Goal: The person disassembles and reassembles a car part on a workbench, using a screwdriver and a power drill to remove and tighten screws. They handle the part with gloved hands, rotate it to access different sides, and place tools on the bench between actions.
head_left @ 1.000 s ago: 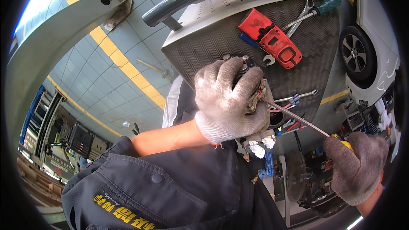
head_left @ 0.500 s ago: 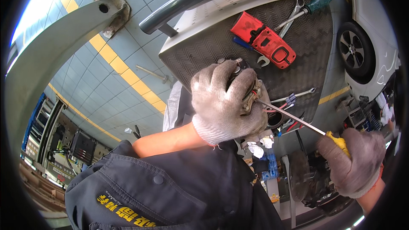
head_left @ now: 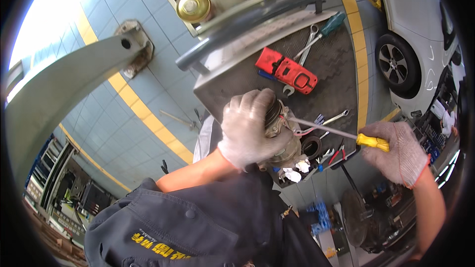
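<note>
My left hand [head_left: 250, 131], in a soiled knit glove, is wrapped over a metal machine part [head_left: 288, 155] at the near edge of the workbench. This part has a dark round grooved rim [head_left: 272, 114] and thin red wires; it looks like a car air-conditioning compressor. In my gloved right hand [head_left: 400, 151] is a long screwdriver [head_left: 372, 142] by its yellow handle. Its shaft slants leftward to the part, where the tip meets the area by the wires. Whether the tip is wedged in a gap cannot be seen.
On the dark ribbed mat [head_left: 225, 86] lie a red tool case [head_left: 286, 70], a green-handled screwdriver [head_left: 332, 24], wrenches [head_left: 338, 117], a black ring [head_left: 311, 146], red pliers [head_left: 338, 153] and crumpled tissue [head_left: 292, 175]. A metal rail [head_left: 252, 22] borders the far side. A car [head_left: 413, 64] stands right.
The view has shifted, showing more of the cart beyond the rail. My right hand has turned, and the screwdriver lies flatter. My left hand's fingers now sit over the dark grooved rim.
</note>
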### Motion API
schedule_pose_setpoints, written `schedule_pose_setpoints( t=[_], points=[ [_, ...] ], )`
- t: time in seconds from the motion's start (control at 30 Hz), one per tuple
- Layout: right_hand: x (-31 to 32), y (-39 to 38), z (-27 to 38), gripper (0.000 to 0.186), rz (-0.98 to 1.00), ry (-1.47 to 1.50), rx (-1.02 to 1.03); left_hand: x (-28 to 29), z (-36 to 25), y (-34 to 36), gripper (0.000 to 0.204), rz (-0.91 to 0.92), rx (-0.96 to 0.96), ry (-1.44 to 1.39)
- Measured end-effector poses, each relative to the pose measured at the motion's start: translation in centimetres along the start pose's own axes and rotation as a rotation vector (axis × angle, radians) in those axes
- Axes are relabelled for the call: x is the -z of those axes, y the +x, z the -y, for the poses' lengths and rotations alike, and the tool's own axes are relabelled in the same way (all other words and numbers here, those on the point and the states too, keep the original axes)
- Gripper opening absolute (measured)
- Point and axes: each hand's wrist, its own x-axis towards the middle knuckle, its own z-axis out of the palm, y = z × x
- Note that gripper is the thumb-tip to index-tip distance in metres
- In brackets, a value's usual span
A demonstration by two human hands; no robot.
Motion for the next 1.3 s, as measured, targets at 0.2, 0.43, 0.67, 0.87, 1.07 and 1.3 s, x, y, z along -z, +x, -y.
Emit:
schedule_pose_setpoints(
  t=[0.2, 0.43, 0.67, 0.87, 1.07, 1.3],
  points=[
    [-16.9, -0.1, -10.2, 0.048, -0.61, 0.188, -0.249, 4.1, 3.8, 7.2, 0.122, 0.846, 0.602, 0.086],
    [-31.6, 8.5, -10.2, 0.064, -1.038, 0.793, -0.138, 0.4, 0.1, 7.9, 0.054, 1.0, 0.869, -0.281],
    [-46.5, 0.1, -5.9, 0.063, -1.615, 1.426, -0.354, 1.6, -0.4, 6.8, 0.063, 1.114, 0.883, -0.394],
    [-73.0, -5.2, 9.2, 0.06, -1.48, 1.648, -1.335, 0.6, 1.9, 8.7, 0.044, 1.155, 0.701, -0.453],
    [-87.1, 5.4, 37.8, 0.072, -0.815, 2.069, -1.866, 1.8, -5.3, 7.8, 0.055, 1.025, -0.275, 0.09],
    [-88.2, 28.9, 52.5, 0.077, -0.797, 2.552, -1.471, 0.3, -10.2, 2.1, 0.079, 0.824, -1.216, 0.61]
  ],
)
